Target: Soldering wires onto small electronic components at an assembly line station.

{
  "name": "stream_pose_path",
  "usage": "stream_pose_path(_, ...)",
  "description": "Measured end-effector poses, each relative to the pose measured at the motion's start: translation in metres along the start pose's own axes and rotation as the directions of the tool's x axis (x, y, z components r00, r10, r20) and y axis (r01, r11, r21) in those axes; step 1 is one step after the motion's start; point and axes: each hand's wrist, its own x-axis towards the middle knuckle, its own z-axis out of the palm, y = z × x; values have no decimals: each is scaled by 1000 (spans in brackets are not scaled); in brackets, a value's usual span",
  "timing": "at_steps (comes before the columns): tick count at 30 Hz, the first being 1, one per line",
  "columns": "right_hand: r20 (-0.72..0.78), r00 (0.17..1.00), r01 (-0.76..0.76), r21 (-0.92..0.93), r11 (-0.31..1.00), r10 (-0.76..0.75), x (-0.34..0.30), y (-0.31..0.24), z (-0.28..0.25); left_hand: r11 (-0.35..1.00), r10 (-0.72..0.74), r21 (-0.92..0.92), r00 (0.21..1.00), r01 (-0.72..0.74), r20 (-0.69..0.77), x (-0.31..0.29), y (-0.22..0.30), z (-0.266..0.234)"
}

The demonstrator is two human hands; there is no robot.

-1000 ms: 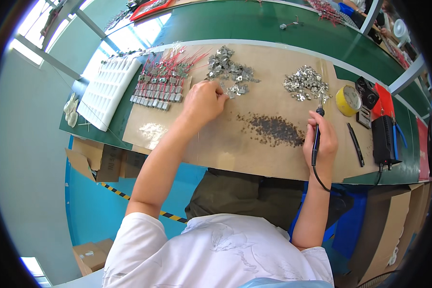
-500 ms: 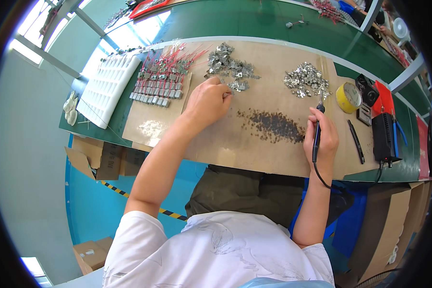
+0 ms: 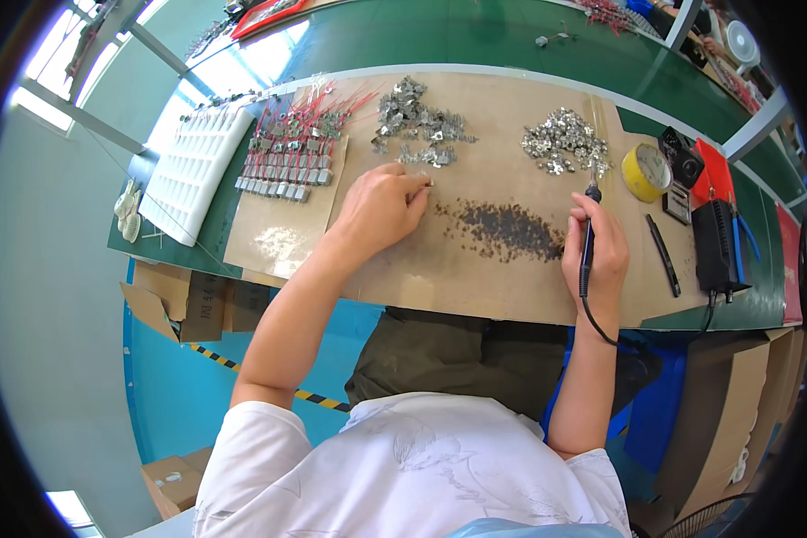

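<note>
My left hand (image 3: 378, 208) is closed in a pinch over the brown board, just below a pile of small silver metal parts (image 3: 414, 117). At its fingertips is a small part, too small to make out well. My right hand (image 3: 598, 247) is wrapped round a black pen-shaped tool (image 3: 586, 255) with a cord and a thin metal tip. That tip points away from me, at the near right edge of a heap of shiny silver pieces (image 3: 565, 142). Between my hands lies a scatter of tiny dark brown pieces (image 3: 511, 231).
Left on the board (image 3: 377, 278) stand rows of small grey metal blocks with red wires (image 3: 282, 170), beside a white compartment tray (image 3: 197, 170). At right are yellow tape (image 3: 646, 173), a black pen (image 3: 663, 255), a black box (image 3: 715, 247) and blue-handled pliers (image 3: 741, 247).
My left hand has drawn slightly nearer to me and away from the silver parts, still pinching. My right hand holds the tool in nearly the same place. The whole view has shifted a little.
</note>
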Motion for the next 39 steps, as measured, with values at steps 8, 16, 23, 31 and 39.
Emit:
stream_pose_path(8, 4, 1000, 9, -4, 1000, -9, 1, -1, 0, 998, -55, -7, 998, 55, 19, -4, 0, 0)
stream_pose_path(16, 10, 1000, 0, -2, 1000, 0, 0, -1, -1, 999, 29, -16, 995, -28, 92, -5, 5, -5)
stream_pose_path(23, 0, 1000, -8, 17, 1000, 8, -1, -1, 1, 987, 51, -153, 994, -37, 91, -14, 4, -9)
stream_pose_path(31, -4, 1000, 19, 5, 1000, -19, 1, 1, 1, 992, -7, -126, 999, 14, 53, 1, 3, -1)
stream_pose_path(39, 8, 1000, -2, 3, 1000, 2, 0, -1, 0, 995, 69, -73, 997, -65, 45, -2, 1, 3)
